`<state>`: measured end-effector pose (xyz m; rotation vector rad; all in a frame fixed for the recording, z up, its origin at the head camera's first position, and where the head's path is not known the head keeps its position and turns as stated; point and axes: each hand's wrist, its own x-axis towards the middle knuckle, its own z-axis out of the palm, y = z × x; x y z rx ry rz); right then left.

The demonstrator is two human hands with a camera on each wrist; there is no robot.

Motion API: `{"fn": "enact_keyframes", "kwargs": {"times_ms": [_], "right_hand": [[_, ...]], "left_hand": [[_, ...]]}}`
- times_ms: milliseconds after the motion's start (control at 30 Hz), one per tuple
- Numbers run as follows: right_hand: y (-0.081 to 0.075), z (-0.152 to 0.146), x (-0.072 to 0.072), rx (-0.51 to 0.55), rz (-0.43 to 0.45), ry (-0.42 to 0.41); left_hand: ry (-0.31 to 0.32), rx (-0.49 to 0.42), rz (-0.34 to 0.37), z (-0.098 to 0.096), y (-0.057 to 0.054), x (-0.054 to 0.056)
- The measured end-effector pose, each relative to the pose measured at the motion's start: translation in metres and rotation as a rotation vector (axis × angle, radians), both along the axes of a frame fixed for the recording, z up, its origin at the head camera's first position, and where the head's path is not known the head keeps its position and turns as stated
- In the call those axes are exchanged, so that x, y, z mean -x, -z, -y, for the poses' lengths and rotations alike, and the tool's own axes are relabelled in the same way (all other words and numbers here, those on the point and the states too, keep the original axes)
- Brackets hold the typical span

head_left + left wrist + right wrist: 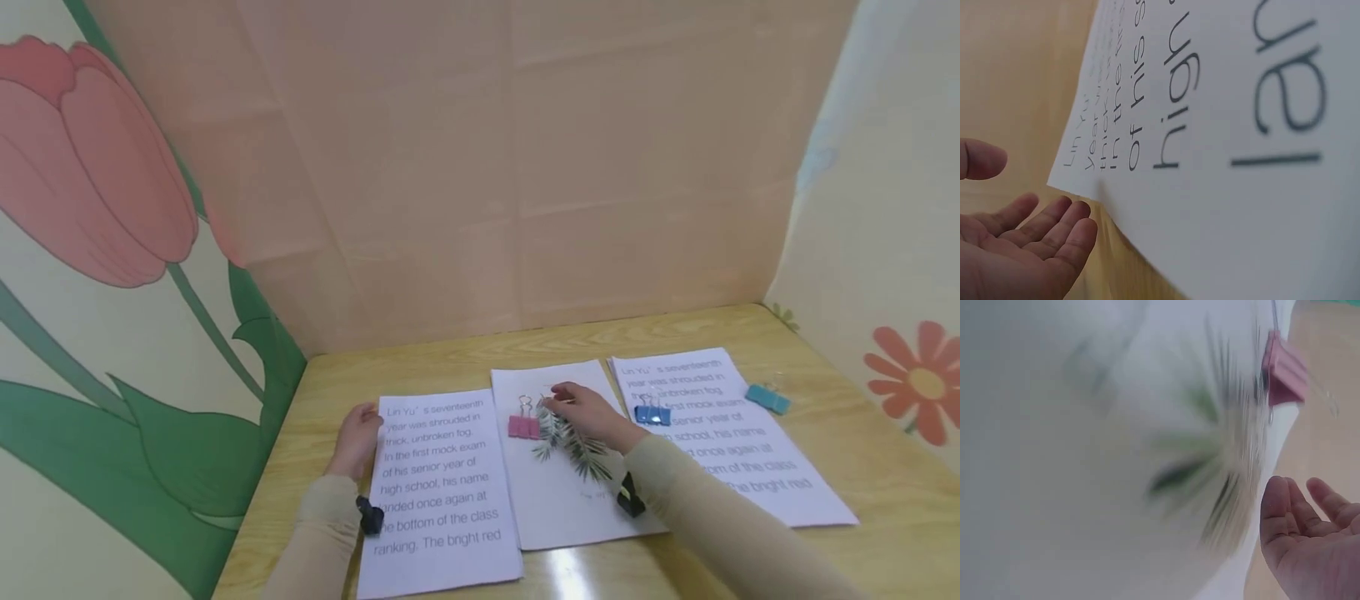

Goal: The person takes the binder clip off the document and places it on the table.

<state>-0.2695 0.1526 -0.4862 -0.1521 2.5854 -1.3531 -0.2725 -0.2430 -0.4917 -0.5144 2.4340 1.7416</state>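
Note:
My left hand (356, 443) is at the upper left edge of the left printed sheet (435, 492); in the left wrist view its fingers are loosely spread close to the sheet's corner, holding nothing. Over the middle sheet (540, 508), which bears a picture of green leafy sprigs (585, 454), hovers my right hand (592, 417). Its fingers are relaxed and hold nothing in the right wrist view. A pink binder clip (523, 427) with its wire handles up lies on the middle sheet, just left of the right fingertips.
A right printed sheet (780, 496) carries a blue binder clip (652, 415). At its right edge lies a teal binder clip (767, 398). The wooden table (892, 500) meets a pinkish covering (525, 167) at the back and flower-painted walls at both sides.

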Motion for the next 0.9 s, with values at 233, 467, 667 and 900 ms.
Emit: {"fn": "enact_keyframes", "kwargs": {"times_ms": [233,467,667,900], "right_hand": [[-0.003,-0.04,-0.003,-0.109,-0.112,0.0],[-0.01,-0.076,-0.009,-0.286,-0.228,0.02],[-0.024,-0.076,-0.018,-0.23,-0.294,-0.017],[-0.045,-0.098,-0.024,-0.241,-0.28,-0.015]], "left_hand": [[0.021,0.044,-0.041,0.021,0.001,0.002],[0.069,0.118,-0.054,0.034,-0.006,0.001],[0.085,0.205,-0.055,0.045,-0.012,-0.001],[0.06,0.193,-0.034,0.054,-0.017,-0.004]]}}
